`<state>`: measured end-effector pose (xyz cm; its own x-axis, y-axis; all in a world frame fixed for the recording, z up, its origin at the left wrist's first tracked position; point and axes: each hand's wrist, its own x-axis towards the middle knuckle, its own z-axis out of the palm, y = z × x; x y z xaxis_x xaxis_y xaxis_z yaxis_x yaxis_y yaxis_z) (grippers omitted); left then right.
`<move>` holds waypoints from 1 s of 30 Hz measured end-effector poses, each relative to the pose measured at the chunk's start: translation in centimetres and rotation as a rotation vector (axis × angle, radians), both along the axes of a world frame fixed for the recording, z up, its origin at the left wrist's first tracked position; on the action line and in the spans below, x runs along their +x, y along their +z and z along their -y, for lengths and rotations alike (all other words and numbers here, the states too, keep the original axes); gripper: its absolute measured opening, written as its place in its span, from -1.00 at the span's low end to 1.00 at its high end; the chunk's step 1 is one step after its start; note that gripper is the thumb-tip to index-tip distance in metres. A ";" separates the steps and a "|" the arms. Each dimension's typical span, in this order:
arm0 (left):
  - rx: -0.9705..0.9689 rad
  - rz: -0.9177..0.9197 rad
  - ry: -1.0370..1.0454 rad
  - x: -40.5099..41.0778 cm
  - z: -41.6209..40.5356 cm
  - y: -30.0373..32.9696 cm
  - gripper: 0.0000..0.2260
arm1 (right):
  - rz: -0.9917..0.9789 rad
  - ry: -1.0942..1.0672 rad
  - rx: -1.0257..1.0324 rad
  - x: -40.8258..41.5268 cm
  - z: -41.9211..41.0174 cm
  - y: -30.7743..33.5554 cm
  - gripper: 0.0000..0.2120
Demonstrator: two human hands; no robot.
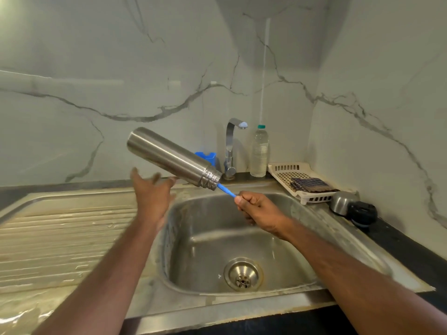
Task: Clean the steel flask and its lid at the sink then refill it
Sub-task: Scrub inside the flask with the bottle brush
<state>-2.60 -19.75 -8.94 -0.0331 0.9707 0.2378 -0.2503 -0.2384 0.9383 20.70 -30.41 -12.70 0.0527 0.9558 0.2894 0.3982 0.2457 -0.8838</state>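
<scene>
Here right hand (251,206) grips brush (226,190) inside flask (171,157); left hand (152,192) spread below.

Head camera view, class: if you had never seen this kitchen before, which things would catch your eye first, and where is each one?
First, the steel flask, tilted in mid-air above the sink, its open neck pointing down to the right with a blue brush handle running into it. The right hand grips that handle, while the left hand is spread open just below the flask. On the counter at right lies the steel and black lid.
</scene>
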 end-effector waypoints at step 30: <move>-0.105 0.147 -0.127 1.0 1.0 0.2 -0.48 | 0.871 -0.514 0.174 -0.2 -1.3 0.5 -0.77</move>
